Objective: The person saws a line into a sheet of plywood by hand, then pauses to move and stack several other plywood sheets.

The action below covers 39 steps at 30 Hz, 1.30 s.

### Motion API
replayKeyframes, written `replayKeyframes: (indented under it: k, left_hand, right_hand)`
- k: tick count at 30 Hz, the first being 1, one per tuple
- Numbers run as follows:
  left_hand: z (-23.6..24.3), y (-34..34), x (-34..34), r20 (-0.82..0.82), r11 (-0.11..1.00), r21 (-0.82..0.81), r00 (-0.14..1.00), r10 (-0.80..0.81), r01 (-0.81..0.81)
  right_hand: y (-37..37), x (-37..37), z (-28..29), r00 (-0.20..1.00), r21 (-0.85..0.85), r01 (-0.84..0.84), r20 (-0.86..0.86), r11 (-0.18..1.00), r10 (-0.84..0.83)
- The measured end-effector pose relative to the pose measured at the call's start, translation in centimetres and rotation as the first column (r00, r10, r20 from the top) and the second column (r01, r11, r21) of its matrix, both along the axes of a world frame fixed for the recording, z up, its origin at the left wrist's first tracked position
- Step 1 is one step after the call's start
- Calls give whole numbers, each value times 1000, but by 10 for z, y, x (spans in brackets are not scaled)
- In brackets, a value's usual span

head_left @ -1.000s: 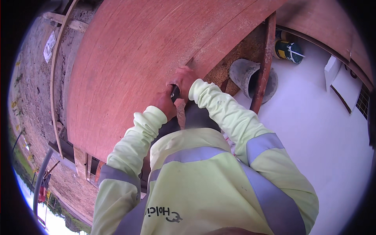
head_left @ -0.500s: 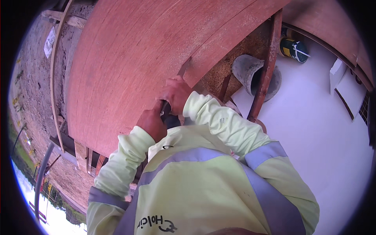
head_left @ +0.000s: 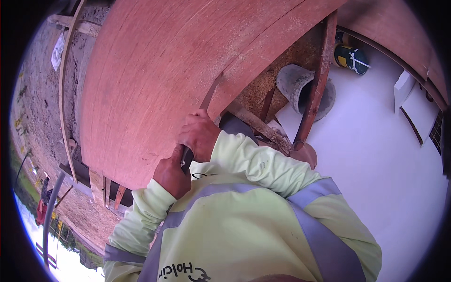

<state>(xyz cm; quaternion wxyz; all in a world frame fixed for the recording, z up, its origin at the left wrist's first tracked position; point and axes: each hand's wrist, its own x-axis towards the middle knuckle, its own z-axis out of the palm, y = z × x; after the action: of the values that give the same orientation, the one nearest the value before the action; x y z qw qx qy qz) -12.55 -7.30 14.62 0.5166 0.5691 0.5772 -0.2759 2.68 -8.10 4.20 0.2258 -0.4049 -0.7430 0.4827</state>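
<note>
A handsaw (head_left: pixel 211 94) stands in a cut line in a large reddish plywood sheet (head_left: pixel 150 70). Its narrow blade shows between the cut and my hands. My left hand (head_left: pixel 172 173) is wrapped round the lower part of the dark handle. Just above it, my right hand (head_left: pixel 199 133) is closed on the saw where handle and blade meet. Pale sawdust is scattered along the cut, which runs away to the upper right. Both arms are in light yellow-green sleeves with grey bands.
A dark reddish bar (head_left: pixel 319 80) slants beside the sheet's right edge. Beyond lie a grey concrete-coated bucket (head_left: pixel 293 87) on its side and a green tub (head_left: pixel 345 58). White panel pieces (head_left: pixel 425 110) are at the right. A long wood strip (head_left: pixel 64 84) runs along the left.
Both hands have drawn the saw back toward my body and slightly left. More of the blade shows above the sheet. A dark red shape has come into view at the far left.
</note>
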Motion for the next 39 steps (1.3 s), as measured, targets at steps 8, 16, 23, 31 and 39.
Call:
replayKeyframes:
  k: [8,16,23,31,39]
  left_hand:
    - [-144,53,71,151,988,155,988,-35,11]
    - [12,0,-3,-24,999,-31,999,43,-44]
    - [-175,46,61,180,990,140,983,-37,11]
    - [25,-1,-6,84,992,95,993,78,-86]
    - [-165,33,49,198,983,181,980,9,-45]
  right_hand:
    - [70,71,-107,933,-123,16,357,992,29]
    - [-2,-4,11,999,-68,-34,11,997,35]
    - [66,70,-129,944,-165,73,330,984,-15]
    - [-6,-14,19,996,-16,21,82,1000,-20]
    - [52,56,-121,951,-45,109,294,993,-91]
